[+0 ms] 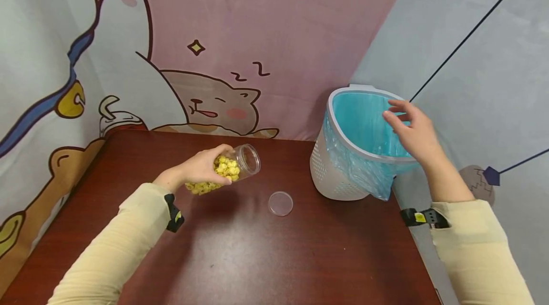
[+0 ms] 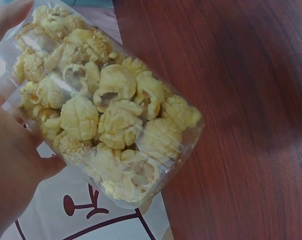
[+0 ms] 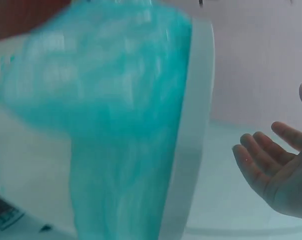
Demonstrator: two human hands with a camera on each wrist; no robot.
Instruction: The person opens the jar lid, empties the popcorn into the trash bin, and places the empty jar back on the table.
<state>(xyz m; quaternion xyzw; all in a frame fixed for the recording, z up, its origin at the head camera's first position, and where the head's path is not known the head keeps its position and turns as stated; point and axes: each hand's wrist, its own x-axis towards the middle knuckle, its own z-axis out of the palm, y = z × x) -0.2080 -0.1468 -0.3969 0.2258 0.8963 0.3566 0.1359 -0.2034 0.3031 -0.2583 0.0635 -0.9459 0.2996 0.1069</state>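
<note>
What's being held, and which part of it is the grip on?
The left grip holds a clear jar of popcorn around its side, nearer the mouth than the base. The right grip holds nothing.

Right of the left fingers point(image 1: 223, 148), past the jar point(image 1: 228, 167) they gripped, the counter point(image 1: 321, 257) offered a low passage, broken by the flat lid point(image 1: 280, 204), until the bin point(image 1: 319, 167) blocked it. The printed backdrop point(image 1: 291, 57) barred the way ahead; below the right fingers point(image 1: 400, 103), the rim point(image 1: 357, 148) ringed open room within the blue liner point(image 1: 360, 119).
</note>
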